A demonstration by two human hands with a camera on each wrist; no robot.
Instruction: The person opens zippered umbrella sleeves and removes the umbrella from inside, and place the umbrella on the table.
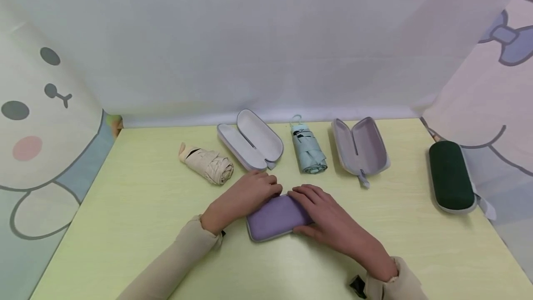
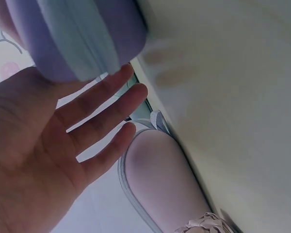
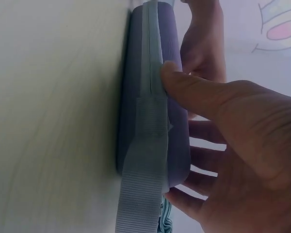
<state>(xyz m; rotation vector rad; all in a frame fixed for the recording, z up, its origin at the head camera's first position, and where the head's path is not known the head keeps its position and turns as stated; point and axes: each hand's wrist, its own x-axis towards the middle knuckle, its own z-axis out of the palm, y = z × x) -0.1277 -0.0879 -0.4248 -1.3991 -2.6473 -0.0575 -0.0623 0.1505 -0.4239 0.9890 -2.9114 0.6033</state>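
Note:
A purple zippered glasses case (image 1: pixel 278 219) lies on the table between both hands, its lid down. My right hand (image 1: pixel 329 219) grips its right end, thumb along the near side and fingers over the far side. In the right wrist view, the thumb (image 3: pixel 184 87) presses beside the pale zipper band (image 3: pixel 153 63), and a grey strap (image 3: pixel 140 194) hangs from the end. My left hand (image 1: pixel 250 192) holds the case's far left edge. The left wrist view shows its other fingers (image 2: pixel 106 116) spread, while the thumb and index tips are hidden by the case.
Behind the hands lie an open pale glasses case (image 1: pixel 260 138), a folded light-blue umbrella (image 1: pixel 308 149) and another open glasses case (image 1: pixel 370 145). A folded beige umbrella (image 1: pixel 208 165) is at left. A dark green case (image 1: pixel 451 175) sits by the right table edge.

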